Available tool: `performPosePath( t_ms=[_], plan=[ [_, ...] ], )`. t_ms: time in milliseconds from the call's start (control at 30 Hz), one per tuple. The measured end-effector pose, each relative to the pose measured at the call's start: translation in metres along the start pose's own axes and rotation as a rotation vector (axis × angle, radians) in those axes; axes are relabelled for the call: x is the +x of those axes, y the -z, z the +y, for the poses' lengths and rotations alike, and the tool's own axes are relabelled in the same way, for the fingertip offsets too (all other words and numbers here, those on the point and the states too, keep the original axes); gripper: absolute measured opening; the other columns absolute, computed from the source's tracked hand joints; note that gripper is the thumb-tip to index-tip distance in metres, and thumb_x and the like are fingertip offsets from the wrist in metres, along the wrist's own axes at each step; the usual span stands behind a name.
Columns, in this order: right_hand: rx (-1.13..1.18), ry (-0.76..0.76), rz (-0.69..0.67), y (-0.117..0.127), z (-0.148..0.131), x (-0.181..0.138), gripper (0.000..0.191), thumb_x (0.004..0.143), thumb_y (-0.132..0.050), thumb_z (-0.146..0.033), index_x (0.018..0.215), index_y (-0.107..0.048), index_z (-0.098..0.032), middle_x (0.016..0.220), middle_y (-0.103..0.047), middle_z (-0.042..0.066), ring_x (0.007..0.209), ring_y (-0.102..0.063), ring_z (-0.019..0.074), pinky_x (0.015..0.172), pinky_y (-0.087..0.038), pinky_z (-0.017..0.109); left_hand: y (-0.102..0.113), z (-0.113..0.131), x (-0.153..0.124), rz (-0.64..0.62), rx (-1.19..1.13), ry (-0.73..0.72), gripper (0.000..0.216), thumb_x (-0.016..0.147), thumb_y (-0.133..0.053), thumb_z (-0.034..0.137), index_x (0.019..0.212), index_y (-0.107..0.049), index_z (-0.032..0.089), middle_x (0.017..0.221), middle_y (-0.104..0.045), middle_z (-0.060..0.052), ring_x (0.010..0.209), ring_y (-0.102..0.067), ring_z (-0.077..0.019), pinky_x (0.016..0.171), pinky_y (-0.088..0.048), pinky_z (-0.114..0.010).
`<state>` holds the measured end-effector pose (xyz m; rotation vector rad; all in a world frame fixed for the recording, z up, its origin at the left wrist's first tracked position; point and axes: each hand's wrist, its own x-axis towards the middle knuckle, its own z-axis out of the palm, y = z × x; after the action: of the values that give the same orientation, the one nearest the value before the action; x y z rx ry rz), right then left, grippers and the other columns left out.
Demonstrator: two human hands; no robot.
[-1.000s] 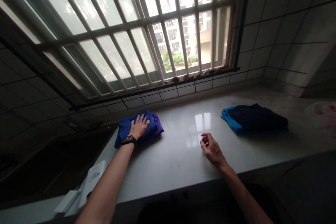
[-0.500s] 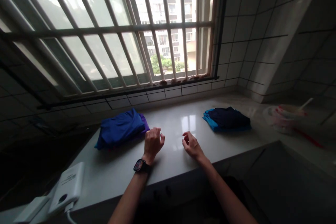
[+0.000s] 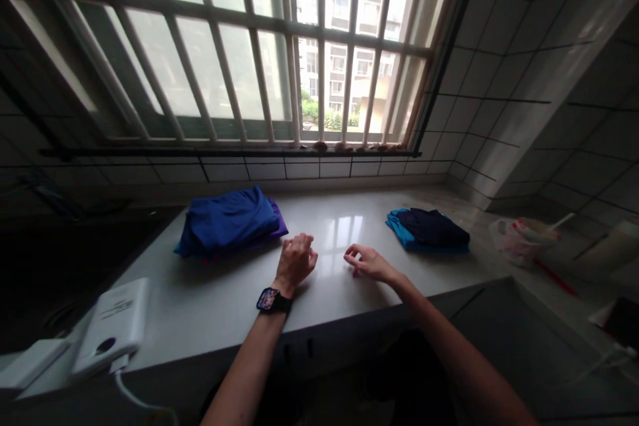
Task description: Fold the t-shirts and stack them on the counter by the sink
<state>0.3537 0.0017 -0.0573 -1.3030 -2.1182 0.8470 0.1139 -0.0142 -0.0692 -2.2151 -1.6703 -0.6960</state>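
My left hand (image 3: 295, 259), with a dark smartwatch (image 3: 269, 300) on the wrist, is over the white countertop (image 3: 319, 293). Its fingers are curled in and nothing shows in them. Just beyond it to the left lies a folded pile of blue cloth (image 3: 227, 223), with a purple piece (image 3: 279, 219) showing at its right edge. My right hand (image 3: 370, 263) hovers low over the counter, palm down, fingers loosely bent and apart, holding nothing. A smaller folded stack, dark navy cloth (image 3: 433, 227) over bright blue cloth (image 3: 399, 229), lies to its right, not touched.
A white power bank or adapter (image 3: 117, 319) with a plugged-in cable (image 3: 134, 399) sits at the front left. At the right are a plastic-wrapped tub (image 3: 524, 239) and a red-handled item (image 3: 556, 277). A barred window (image 3: 259, 80) is behind the counter. Dark sink area left.
The head view has tilted and shifted a little. My right hand's fingers have straightened somewhat and its palm has turned down. My left hand stays beside the blue pile; the cloth stacks look unmoved.
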Motion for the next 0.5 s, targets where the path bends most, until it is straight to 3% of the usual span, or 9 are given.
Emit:
performPosePath(
  t_ms=[67, 200, 267, 333, 500],
  plan=[
    [-0.133, -0.077, 0.013, 0.040, 0.001, 0.009, 0.020, 0.098, -0.055, -0.036, 0.095, -0.067, -0.021, 0.086, -0.072, 0.003, 0.064, -0.069, 0.0144, 0.065, -0.049, 0.024, 0.000, 0.000, -0.001, -0.002, -0.023, 0.014, 0.023, 0.087, -0.047, 0.011, 0.104, -0.059, 0.019, 0.099, -0.067, -0.011, 0.097, -0.064, -0.0274, 0.092, -0.043, -0.042],
    [-0.609, -0.411, 0.225, 0.113, 0.021, 0.018, 0.031, 0.097, -0.056, -0.036, 0.116, -0.067, -0.014, 0.113, -0.072, 0.018, 0.103, -0.070, 0.0273, 0.084, -0.051, 0.032, 0.000, -0.001, 0.000, 0.003, -0.049, 0.050, 0.024, 0.086, -0.046, 0.010, 0.104, -0.059, 0.020, 0.099, -0.067, -0.011, 0.097, -0.064, -0.0270, 0.092, -0.042, -0.042],
    [-0.776, -0.585, 0.289, 0.130, 0.034, 0.015, 0.048, 0.097, -0.055, -0.040, 0.132, -0.059, -0.008, 0.130, -0.062, 0.026, 0.118, -0.065, 0.0344, 0.091, -0.051, 0.039, -0.001, -0.001, 0.000, 0.005, -0.059, 0.058, 0.025, 0.086, -0.045, 0.009, 0.104, -0.059, 0.019, 0.098, -0.066, -0.011, 0.097, -0.064, -0.0272, 0.092, -0.042, -0.042],
    [-0.865, -0.657, 0.263, 0.136, 0.044, 0.011, 0.053, 0.099, -0.052, -0.041, 0.140, -0.054, -0.008, 0.140, -0.055, 0.028, 0.126, -0.059, 0.0375, 0.095, -0.049, 0.043, -0.002, -0.002, 0.000, 0.008, -0.070, 0.065, 0.025, 0.085, -0.045, 0.009, 0.104, -0.058, 0.018, 0.098, -0.066, -0.012, 0.097, -0.064, -0.0276, 0.092, -0.043, -0.042],
    [-0.870, -0.637, 0.156, 0.157, 0.033, 0.016, 0.035, 0.099, -0.050, -0.033, 0.120, -0.071, -0.014, 0.124, -0.069, 0.022, 0.115, -0.067, 0.0332, 0.093, -0.051, 0.041, -0.004, -0.003, 0.000, 0.018, -0.094, 0.068, 0.026, 0.083, -0.046, 0.007, 0.104, -0.058, 0.018, 0.097, -0.066, -0.011, 0.098, -0.065, -0.0271, 0.092, -0.043, -0.041]
  ],
)
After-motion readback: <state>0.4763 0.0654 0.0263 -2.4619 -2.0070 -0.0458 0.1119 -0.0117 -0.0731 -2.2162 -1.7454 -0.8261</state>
